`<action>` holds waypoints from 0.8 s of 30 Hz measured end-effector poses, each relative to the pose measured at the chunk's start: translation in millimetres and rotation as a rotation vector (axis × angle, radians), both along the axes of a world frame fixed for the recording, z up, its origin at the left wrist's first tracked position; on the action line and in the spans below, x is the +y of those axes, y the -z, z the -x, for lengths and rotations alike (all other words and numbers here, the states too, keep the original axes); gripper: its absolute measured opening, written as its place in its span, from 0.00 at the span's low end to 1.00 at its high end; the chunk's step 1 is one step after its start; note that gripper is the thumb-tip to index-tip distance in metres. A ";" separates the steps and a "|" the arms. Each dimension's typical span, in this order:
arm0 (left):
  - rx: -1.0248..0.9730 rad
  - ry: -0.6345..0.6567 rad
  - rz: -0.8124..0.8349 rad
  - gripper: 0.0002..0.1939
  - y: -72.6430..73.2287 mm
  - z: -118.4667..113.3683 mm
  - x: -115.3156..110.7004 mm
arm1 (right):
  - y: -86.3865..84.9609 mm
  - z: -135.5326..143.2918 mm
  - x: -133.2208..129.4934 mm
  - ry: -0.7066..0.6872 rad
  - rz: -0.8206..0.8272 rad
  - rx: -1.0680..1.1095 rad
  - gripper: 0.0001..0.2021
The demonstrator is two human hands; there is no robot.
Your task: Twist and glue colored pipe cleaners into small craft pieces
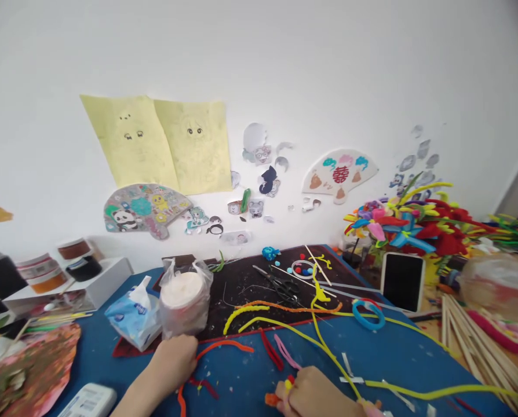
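Observation:
My left hand (175, 360) is closed at the table's lower middle, its fingers wrapped round an orange-red pipe cleaner (230, 344) that sticks out on the right and hangs below. To its right, my right hand (309, 394) pinches a small piece made of pipe cleaner, with red, yellow and orange bits (289, 382) showing at the fingertips. Just above the right hand lie a pink pipe cleaner (285, 352) and a dark red one (271, 350). Yellow pipe cleaners (285, 329) and a brown-orange one (280, 307) stretch across the table behind.
A bagged tub (184, 298) and a tissue pack (135, 315) stand behind my left hand. Black scissors (280, 284) lie on the dark mat (241, 278). At right are a blue ring (368, 315), a phone (402, 281), wooden sticks (476, 353) and pipe-cleaner flowers (415, 223).

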State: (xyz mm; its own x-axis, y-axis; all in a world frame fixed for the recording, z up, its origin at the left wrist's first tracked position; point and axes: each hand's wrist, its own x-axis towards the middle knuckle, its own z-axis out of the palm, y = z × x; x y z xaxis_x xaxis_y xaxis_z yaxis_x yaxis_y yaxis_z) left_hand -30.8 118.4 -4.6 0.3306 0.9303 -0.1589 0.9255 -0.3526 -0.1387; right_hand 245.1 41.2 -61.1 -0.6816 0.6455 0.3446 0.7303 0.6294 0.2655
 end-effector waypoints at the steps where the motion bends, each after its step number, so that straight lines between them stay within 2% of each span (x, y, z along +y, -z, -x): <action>1: 0.002 0.013 0.004 0.15 0.2 -0.5 -0.7 | 0.8 -1.0 0.3 -0.011 -0.003 0.018 0.22; 3: -0.029 0.046 0.010 0.14 -5.0 -1.6 -4.1 | 0.7 -2.7 -0.1 -0.021 0.004 0.049 0.24; 5: -0.121 0.048 0.001 0.10 -17.2 -3.8 -9.8 | -1.2 -4.0 -1.5 -0.030 0.026 0.062 0.24; 8: -0.356 -0.017 -0.062 0.07 -38.3 -9.4 -18.1 | -6.0 -6.0 -3.6 -0.042 0.100 0.070 0.22; 11: -0.687 -0.069 -0.107 0.09 -49.3 -14.7 -22.0 | -10.5 -7.4 -5.2 -0.066 0.192 0.092 0.18; 14: -1.028 -0.104 0.074 0.16 -50.0 -18.3 -24.2 | -13.0 -7.7 -6.0 -0.081 0.244 0.083 0.15; 16: -1.150 -0.086 0.240 0.23 -49.3 -21.8 -28.3 | -13.2 -7.8 -6.3 -0.076 0.261 0.073 0.13; 18: -1.145 -0.027 0.297 0.25 -49.1 -27.8 -36.7 | -12.8 -7.8 -6.2 -0.084 0.270 0.076 0.12; 19: -1.096 0.007 0.290 0.23 -48.7 -31.8 -42.6 | -12.5 -7.8 -6.2 -0.089 0.269 0.078 0.13; 22: -0.810 0.121 0.253 0.12 -43.4 -45.9 -65.0 | -12.8 -7.0 -6.9 -0.102 0.246 0.066 0.14; 24: -0.609 0.187 0.240 0.14 -35.6 -55.0 -80.8 | -14.4 -5.7 -8.6 -0.099 0.215 0.037 0.15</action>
State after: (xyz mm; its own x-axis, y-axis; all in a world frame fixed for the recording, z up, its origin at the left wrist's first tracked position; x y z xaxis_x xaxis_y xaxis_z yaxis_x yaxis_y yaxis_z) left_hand 24.2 37.5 31.0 0.5781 0.8111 -0.0885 0.7343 -0.4700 0.4898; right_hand 250.8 32.5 -46.6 -0.7346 0.6374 0.2326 0.6691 0.7375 0.0921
